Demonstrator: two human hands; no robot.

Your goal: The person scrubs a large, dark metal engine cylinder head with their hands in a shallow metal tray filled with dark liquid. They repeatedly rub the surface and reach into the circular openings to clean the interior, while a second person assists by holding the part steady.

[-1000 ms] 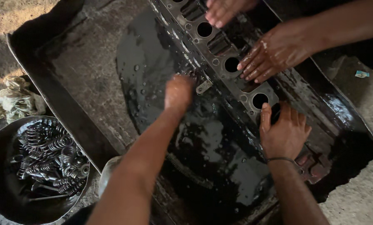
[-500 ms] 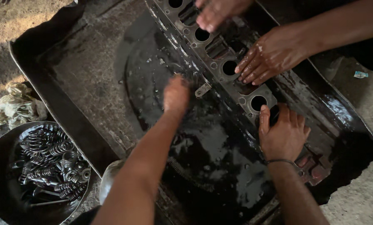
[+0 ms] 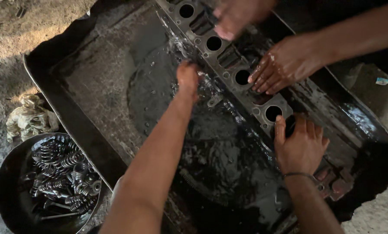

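A long metal engine part with a row of round holes (image 3: 228, 56) lies slanted in a big dark tray (image 3: 64, 108) holding black liquid. My left hand (image 3: 187, 80) is curled and wet, in the liquid right beside the part's near edge; whether it holds anything is hidden. My right hand (image 3: 299, 145) lies flat with fingers spread on the part's lower end, next to a round hole. Another person's two hands (image 3: 285, 65) press on the part from the far side.
A round dark bowl (image 3: 12, 195) at lower left holds several coiled metal springs (image 3: 64, 173) and rods. A crumpled dirty rag (image 3: 31, 117) lies on the ground left of the tray. Sandy ground surrounds the tray.
My left hand moved up along the part's edge, stirring the black liquid. My right hand stayed planted. The other person's upper hand shifted slightly along the part.
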